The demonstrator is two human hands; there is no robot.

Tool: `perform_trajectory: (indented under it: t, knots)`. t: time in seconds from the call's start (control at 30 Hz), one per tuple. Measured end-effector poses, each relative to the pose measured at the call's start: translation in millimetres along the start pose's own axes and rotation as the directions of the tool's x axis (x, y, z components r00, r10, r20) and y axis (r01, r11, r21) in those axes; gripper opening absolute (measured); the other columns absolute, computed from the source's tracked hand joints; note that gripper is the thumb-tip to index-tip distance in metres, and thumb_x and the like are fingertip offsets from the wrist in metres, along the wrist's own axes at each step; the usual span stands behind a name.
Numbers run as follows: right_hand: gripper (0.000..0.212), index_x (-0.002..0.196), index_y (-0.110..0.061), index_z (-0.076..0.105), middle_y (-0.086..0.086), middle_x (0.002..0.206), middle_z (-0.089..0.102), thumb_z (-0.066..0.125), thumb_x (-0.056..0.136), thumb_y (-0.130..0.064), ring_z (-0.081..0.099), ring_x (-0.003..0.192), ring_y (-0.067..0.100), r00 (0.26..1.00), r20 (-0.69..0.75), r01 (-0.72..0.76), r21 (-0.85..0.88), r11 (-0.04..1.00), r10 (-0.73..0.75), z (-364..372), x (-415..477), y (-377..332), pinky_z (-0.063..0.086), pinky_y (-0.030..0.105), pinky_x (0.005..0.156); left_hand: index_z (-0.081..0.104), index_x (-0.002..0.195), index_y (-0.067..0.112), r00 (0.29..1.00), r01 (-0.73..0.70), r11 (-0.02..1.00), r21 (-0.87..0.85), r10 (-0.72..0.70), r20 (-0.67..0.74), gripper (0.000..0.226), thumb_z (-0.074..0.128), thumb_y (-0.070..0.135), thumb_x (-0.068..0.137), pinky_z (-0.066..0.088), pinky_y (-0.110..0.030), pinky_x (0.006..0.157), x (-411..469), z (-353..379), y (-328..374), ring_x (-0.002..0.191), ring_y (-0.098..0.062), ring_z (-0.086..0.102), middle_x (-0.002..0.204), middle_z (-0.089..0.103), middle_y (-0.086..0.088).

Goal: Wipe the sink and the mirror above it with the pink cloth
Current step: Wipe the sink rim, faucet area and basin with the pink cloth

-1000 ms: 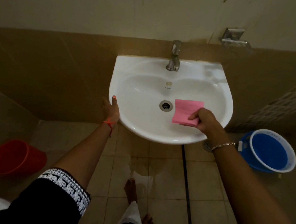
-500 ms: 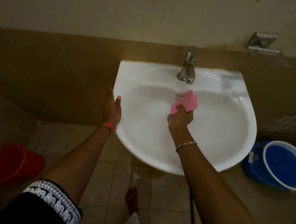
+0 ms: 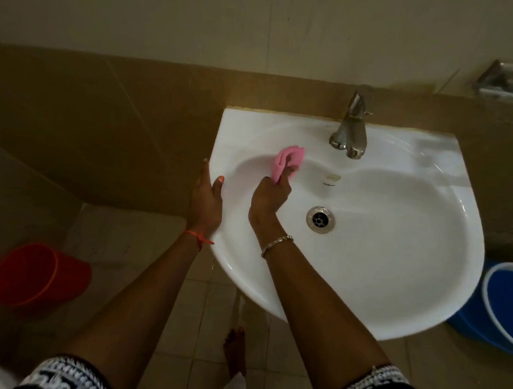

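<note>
A white wall-hung sink [image 3: 395, 280] fills the right half of the view, with a metal tap [image 3: 350, 131] at its back and a drain [image 3: 320, 219] in the bowl. My right hand [image 3: 268, 196] is closed around the bunched pink cloth [image 3: 285, 161] and presses it against the bowl's upper left inner wall. Over the sink's left rim rests my left hand [image 3: 206, 203], thumb on top and fingers down the outside. No mirror is in view.
A red bucket [image 3: 37, 273] lies on the tiled floor at the left. A blue bucket with a white rim [image 3: 505, 306] stands at the right under the sink's edge. A metal holder [image 3: 510, 83] is fixed to the wall at top right. My bare foot [image 3: 235, 350] is below the sink.
My right hand has carried the pink cloth from the bowl's right side, past the tap, to the upper left of the bowl. My left hand stays on the left rim.
</note>
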State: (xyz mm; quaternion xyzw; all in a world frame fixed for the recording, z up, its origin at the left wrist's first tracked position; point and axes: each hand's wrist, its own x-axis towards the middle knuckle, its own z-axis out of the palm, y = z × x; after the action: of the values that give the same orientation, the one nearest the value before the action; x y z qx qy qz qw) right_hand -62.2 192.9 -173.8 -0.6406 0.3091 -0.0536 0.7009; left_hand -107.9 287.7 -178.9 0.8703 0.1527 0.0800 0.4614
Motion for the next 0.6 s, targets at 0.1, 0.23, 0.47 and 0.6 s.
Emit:
perform_trajectory:
  t: [0.1,0.23,0.47,0.6]
  knots:
    - [0.059,0.137,-0.005,0.042,-0.001,0.066,0.048,0.035,0.082,0.016,0.047,0.065,0.018,0.998,-0.011,0.060,-0.057,0.997,-0.061,0.3,0.9,8.3,0.034,0.014,0.053,0.015,0.146,0.011,1.000,-0.004,1.000,-0.006,0.004,-0.002,0.054,0.035,0.025,0.098,0.033,-0.045,0.111,-0.9,0.5,1.7,0.134,-0.032,0.036,0.149,0.032,-0.017]
    - [0.042,0.124,0.001,0.056,0.012,0.078,0.063,0.040,0.086,0.012,0.051,0.059,0.014,0.978,0.140,0.186,-0.221,0.958,-0.158,-4.2,-9.2,15.7,0.041,0.010,0.048,0.016,0.145,0.009,1.000,-0.002,1.000,-0.029,0.001,-0.009,0.053,0.036,0.023,0.098,0.031,-0.039,0.112,-1.8,-1.0,4.9,0.134,-0.030,0.035,0.149,0.031,-0.017]
    - [0.039,0.122,-0.009,0.059,0.023,0.108,0.068,0.046,0.087,0.004,0.061,0.082,0.026,0.852,0.466,0.424,-0.346,0.837,-0.239,-21.9,-8.1,13.6,0.040,0.018,0.060,0.020,0.145,0.011,0.999,0.041,0.990,-0.135,-0.042,-0.004,0.048,0.032,0.023,0.100,0.030,-0.037,0.113,-2.4,-0.2,5.5,0.135,-0.027,0.034,0.150,0.031,-0.015]
    - [0.034,0.115,-0.008,0.064,0.022,0.106,0.069,0.047,0.087,0.000,0.054,0.079,0.016,0.721,0.665,0.553,-0.384,0.740,-0.194,-34.1,3.1,8.4,0.038,0.022,0.063,0.022,0.144,0.011,0.997,0.081,0.971,-0.223,-0.083,0.003,0.047,0.029,0.024,0.100,0.021,-0.032,0.116,0.2,1.3,5.2,0.139,-0.025,0.028,0.152,0.026,-0.014]
